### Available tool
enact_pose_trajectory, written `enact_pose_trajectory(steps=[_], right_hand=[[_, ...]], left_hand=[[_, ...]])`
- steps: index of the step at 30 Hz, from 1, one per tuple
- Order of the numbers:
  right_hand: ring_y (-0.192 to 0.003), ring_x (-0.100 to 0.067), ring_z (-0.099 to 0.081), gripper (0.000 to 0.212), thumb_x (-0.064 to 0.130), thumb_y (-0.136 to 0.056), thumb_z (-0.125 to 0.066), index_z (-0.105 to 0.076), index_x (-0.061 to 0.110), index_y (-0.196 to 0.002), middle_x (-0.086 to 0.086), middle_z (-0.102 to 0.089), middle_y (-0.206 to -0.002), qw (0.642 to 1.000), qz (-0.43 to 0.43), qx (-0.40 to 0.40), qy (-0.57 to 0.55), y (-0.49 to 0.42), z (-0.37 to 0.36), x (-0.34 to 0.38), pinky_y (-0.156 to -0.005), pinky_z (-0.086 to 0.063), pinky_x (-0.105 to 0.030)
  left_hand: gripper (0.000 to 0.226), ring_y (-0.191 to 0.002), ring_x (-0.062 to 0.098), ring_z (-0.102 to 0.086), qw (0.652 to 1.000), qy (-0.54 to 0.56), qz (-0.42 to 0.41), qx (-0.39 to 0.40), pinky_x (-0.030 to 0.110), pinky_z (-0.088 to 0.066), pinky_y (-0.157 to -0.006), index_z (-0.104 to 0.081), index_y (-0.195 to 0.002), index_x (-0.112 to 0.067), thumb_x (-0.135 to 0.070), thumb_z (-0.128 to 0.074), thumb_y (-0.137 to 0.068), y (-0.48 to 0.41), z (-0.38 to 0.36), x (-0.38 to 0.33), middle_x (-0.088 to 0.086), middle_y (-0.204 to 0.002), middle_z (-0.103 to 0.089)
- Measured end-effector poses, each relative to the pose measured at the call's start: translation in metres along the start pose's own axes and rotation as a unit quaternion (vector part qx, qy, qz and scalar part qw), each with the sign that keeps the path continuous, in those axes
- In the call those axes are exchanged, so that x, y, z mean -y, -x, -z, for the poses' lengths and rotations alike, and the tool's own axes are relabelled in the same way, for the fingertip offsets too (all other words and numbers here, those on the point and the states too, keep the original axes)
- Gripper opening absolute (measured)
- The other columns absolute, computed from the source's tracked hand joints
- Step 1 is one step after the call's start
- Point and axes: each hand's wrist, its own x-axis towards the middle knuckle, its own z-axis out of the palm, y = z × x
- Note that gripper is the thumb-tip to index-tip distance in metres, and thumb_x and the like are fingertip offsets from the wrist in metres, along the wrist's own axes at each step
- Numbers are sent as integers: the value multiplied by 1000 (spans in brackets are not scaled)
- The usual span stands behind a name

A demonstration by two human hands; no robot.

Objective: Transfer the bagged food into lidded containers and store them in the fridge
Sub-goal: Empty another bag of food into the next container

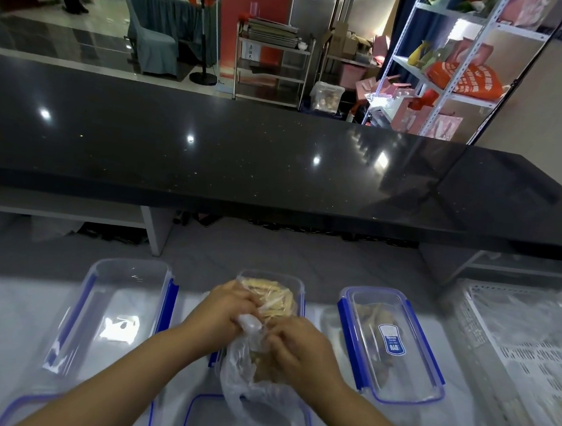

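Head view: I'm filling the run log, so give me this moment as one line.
left hand: gripping bag | right hand: gripping bag | bag: over middle container | right container: lidded

Overhead lights glare on the dark counter (243, 156) — edges bowed, slightly soft

Both of your forearms come up from the bottom edge, and they're bare all the way: no sleeve reaches into view on either side. Your left hand (228, 304) wears no glove, and I see no ring, and your right hand (298, 343) is just as bare. Both wrists are plain too, with no watch, strap or bracelet anywhere.
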Motion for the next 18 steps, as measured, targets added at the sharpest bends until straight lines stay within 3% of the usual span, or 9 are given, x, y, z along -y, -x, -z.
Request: enact_pose_trajectory(steps=[3,5,7,10,14,16,18], right_hand=[[-91,-1,-54,15,20,-91,-56,-60,29,-102,16,-55,-103,989,-86,-108,-52,-15,6,-8,-78,-49,-19],[-99,0,-50,30,19,-92,-56,-56,31,-119,15,-47,-114,989,-120,-75,-47,-24,7,-15,-85,-46,-16],[-104,-1,-45,37,14,-90,-57,-57,33,-122,15,-41,-114,993,-118,-25,-19,-29,4,-19,-88,-41,-13],[-96,1,-48,17,15,-87,-63,-66,29,-97,20,-40,-104,992,-121,-33,-35,-32,0,-18,-78,-42,-9],[-80,-4,-54,20,7,-84,-64,-61,23,-73,11,-48,-93,981,-155,-52,-104,-42,5,-12,-70,-46,-10],[-75,-4,-52,26,4,-84,-63,-58,25,-69,7,-51,-89,978,-159,-66,-119,-45,9,-10,-67,-45,-10],[-73,-5,-52,30,2,-84,-61,-55,26,-67,4,-53,-86,975,-161,-89,-128,-47,16,-9,-64,-45,-12]], left_hand=[[16,-89,0,-43,999,24,-16,-39,11,-32,-76,-75,-74,-23,-15,-61,-67,7,-7,2,-5,-85,-71],[14,-87,3,-47,996,70,-6,-50,10,-34,-74,-71,-68,-24,-13,-62,-65,9,-8,1,-4,-77,-70],[10,-85,3,-52,990,131,-5,-58,8,-36,-76,-67,-73,-26,-23,-60,-67,10,-5,-5,-15,-74,-66],[15,-90,-4,-57,979,198,-5,-53,7,-41,-81,-64,-81,-37,-29,-61,-69,8,-2,-12,-30,-87,-62],[19,-90,6,-60,977,208,9,-42,15,-48,-79,-63,-72,-55,-37,-57,-71,5,-3,-13,-18,-85,-63],[15,-89,7,-59,977,207,28,-39,15,-47,-77,-63,-68,-49,-37,-55,-72,4,-3,-13,-11,-87,-62],[18,-89,4,-57,975,209,41,-64,13,-45,-76,-60,-75,-42,-25,-57,-74,3,-2,-15,-11,-92,-59]])
